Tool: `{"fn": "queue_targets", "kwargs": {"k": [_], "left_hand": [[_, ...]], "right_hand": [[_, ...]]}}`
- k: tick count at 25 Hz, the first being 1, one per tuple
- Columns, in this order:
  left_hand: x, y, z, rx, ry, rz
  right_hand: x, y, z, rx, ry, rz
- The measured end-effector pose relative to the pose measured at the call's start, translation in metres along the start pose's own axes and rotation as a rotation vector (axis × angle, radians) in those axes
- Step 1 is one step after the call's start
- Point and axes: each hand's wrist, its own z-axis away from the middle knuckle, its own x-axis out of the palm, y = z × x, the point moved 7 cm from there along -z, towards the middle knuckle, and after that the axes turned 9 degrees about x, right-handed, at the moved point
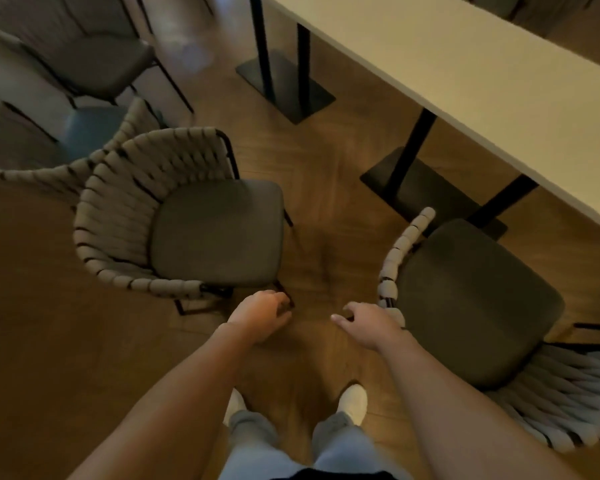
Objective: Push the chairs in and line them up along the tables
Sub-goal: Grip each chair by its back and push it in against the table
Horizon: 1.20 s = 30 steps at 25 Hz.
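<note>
A long white table [465,81] runs diagonally across the upper right on black pedestal legs. The left chair [215,233], with a grey seat and woven back, stands apart from the table with bare floor between them. The right chair [475,299] sits close to the table's edge, its woven back [568,393] toward me. My left hand [260,315] hovers with loosely curled fingers by the left chair's front corner, holding nothing. Beside the woven arm end [395,315] of the right chair is my right hand [371,323], fingers relaxed and not gripping.
Black pedestal bases [284,84] [423,188] stand on the wooden floor under the table. A blue-seated chair [90,133] touches the left chair's back, and another grey chair [90,60] stands at the top left. My feet in white shoes [354,400] are between the two chairs.
</note>
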Motion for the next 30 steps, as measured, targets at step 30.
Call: {"fn": "queue_targets", "kwargs": {"k": [30], "left_hand": [[-0.220, -0.470, 0.132, -0.298, 0.168, 0.118]], "right_hand": [[0.038, -0.551, -0.111, -0.201, -0.112, 0.240]]}}
